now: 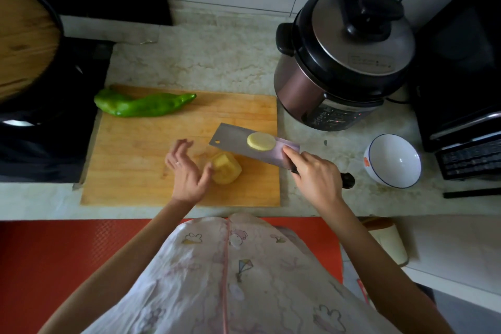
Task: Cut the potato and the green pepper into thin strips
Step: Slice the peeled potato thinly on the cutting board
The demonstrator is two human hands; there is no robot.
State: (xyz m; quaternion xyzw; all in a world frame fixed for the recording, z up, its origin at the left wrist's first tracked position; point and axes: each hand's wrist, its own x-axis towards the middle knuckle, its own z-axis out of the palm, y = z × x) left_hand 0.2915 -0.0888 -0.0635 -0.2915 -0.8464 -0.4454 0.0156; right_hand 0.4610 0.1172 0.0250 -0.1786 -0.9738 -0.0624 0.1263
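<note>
On cleaver [238, 145], potato slice [260, 141]; right hand [314, 173] grips

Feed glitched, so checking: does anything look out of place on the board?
Yes: a potato slice sits on the cleaver blade, held over the board by the right hand. The pepper overhangs the board's left edge.

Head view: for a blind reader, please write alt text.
A right hand holds a cleaver with a potato slice on its blade over a cutting board. The left hand touches the peeled potato; a whole green pepper lies at the board's far edge.
</note>
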